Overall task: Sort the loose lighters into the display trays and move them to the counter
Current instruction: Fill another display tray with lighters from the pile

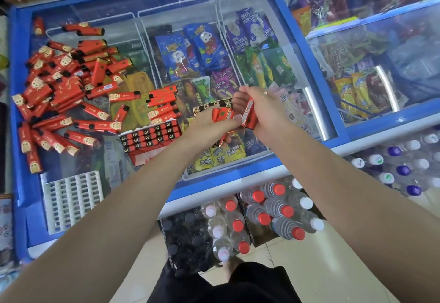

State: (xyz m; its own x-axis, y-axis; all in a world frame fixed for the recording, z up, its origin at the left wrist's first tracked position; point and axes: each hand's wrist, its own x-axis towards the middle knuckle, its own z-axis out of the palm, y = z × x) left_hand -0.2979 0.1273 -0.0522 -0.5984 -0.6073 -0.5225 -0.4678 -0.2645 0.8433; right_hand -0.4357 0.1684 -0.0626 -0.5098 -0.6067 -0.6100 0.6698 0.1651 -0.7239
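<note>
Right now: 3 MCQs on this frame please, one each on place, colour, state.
1. Where does the empty white tray lie?
A. on the freezer lid, near-left corner
B. on the floor
C. inside the freezer

2. What colour are the loose lighters?
A. green
B. red
C. white

3. What is the right hand doing?
A. resting flat
B. hanging idle
C. holding lighters

Key: 1 A, the tray sits on the glass by the blue frame; 2 B, red bodies with gold print; 3 C, fingers curl around red lighters.

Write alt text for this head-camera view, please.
Two bare hands, left hand and right hand, each grip red lighters above a glass-topped freezer. Loose lighters lie piled at left, beside a part-filled tray and an empty white tray.
</note>
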